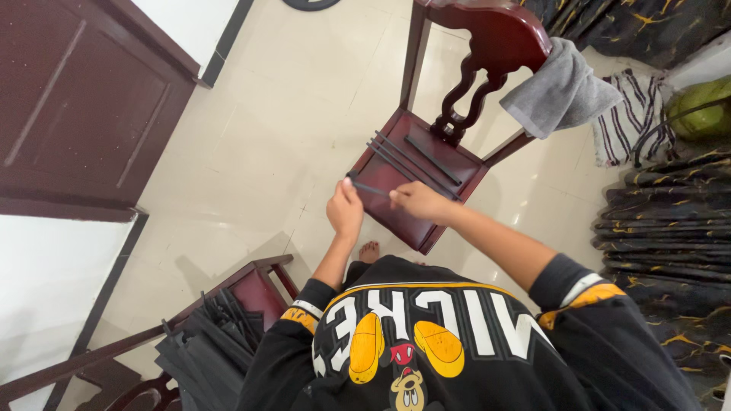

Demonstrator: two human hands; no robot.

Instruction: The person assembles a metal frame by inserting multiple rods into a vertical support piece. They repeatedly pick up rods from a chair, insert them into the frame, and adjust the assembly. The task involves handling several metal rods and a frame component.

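Observation:
Both my hands hold one thin black rod (pixel 371 188) over the near edge of a dark red wooden chair seat (pixel 449 194). My left hand (pixel 345 209) pinches the rod's left end. My right hand (pixel 417 201) grips its right end. Several more long black rods (pixel 415 162) lie side by side on the seat, running diagonally toward the chair back.
A grey towel (pixel 560 91) hangs on the chair's backrest. A second dark red chair (pixel 244 297) at lower left carries a folded black umbrella (pixel 202 350). A dark wooden door (pixel 84 106) stands at left, dark patterned fabric (pixel 662 228) at right. My bare foot (pixel 369 250) rests on the cream tile floor.

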